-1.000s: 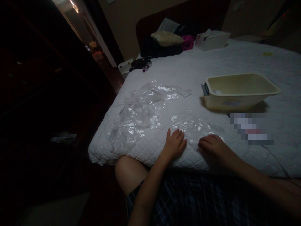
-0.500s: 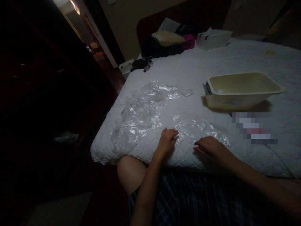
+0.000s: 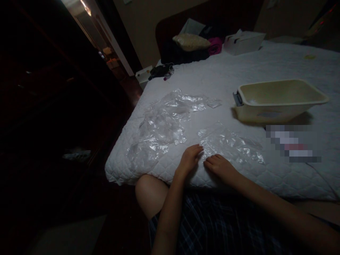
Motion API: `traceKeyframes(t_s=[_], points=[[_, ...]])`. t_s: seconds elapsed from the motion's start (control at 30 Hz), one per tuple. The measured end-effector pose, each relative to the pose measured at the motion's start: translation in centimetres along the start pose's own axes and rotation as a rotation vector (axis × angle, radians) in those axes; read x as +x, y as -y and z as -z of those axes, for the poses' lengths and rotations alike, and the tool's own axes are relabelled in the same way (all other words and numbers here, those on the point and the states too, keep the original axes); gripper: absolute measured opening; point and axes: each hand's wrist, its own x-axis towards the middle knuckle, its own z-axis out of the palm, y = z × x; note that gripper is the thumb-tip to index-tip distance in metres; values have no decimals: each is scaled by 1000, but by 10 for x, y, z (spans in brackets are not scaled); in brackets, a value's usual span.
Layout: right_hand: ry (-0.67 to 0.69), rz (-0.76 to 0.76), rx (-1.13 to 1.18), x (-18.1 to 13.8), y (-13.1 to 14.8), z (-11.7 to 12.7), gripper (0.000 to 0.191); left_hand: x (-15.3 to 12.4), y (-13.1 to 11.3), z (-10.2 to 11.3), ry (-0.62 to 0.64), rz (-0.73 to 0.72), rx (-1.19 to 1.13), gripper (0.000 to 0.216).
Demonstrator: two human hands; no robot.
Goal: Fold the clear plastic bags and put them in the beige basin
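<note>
My left hand (image 3: 190, 157) rests at the near left edge of a thin clear plastic bag (image 3: 231, 143) that lies flat and crinkled on the bed. Its fingers are stretched out and reach the plastic's corner. Close beside it, my right hand (image 3: 220, 167) lies at the bag's near edge with its fingers extended toward the left hand. Neither hand visibly lifts anything; the undersides of the fingers are hidden. Further left spreads a larger heap of clear plastic bags (image 3: 162, 124), wrinkled and shiny.
A cream plastic bin (image 3: 268, 112) stands to the right on the white quilted bed (image 3: 202, 83). Near it lies a blurred-out item (image 3: 294, 143) with a cord. At the back are a white box (image 3: 244, 44), a pillow-like bundle (image 3: 191, 41) and a pink roll (image 3: 215, 46).
My right hand has moved left along the bag's near edge, closer to my left hand. The left hand stays nearly in place, and the view has shifted slightly.
</note>
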Motion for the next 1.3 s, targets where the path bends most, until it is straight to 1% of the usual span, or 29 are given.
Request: traceKeyframes(t_s=[0.17, 0.3, 0.37, 0.47, 0.57, 0.67, 0.77, 0.83, 0.93, 1.0, 1.1, 1.2, 1.3], points=[[-5, -75, 122, 1, -5, 6, 18, 1, 1, -5, 49, -11, -14, 33], [24, -34, 75, 1, -5, 6, 15, 1, 3, -7, 46, -27, -4, 29], [46, -14, 29, 1, -4, 4, 17, 0, 5, -8, 34, -34, -1, 27], [44, 3, -21, 0, -3, -1, 17, 0, 7, -11, 19, -34, 1, 24], [29, -3, 8, 0, -3, -1, 16, -1, 8, -13, 3, -31, -23, 24], [21, -87, 138, 1, -5, 4, 17, -1, 11, -16, -14, -8, -56, 27], [-6, -226, 368, 2, -10, 12, 22, 1, 11, -18, -32, 37, -80, 30], [-51, -315, 535, 4, -15, 16, 23, 3, 10, -18, -41, 62, -98, 32], [-134, -394, 718, 9, -24, 21, 24, 5, 6, -16, -52, 98, -126, 36], [-177, -430, 778, 12, -31, 25, 24, 7, 3, -16, -63, 113, -130, 38], [-212, -475, 783, 17, -41, 29, 25, 9, 1, -16, -100, 92, -130, 38], [-218, -489, 779, 20, -51, 30, 24, 12, 0, -18, -146, 68, -138, 37], [-209, -535, 846, 23, -61, 27, 23, 15, -1, -19, -137, 81, -142, 36]])
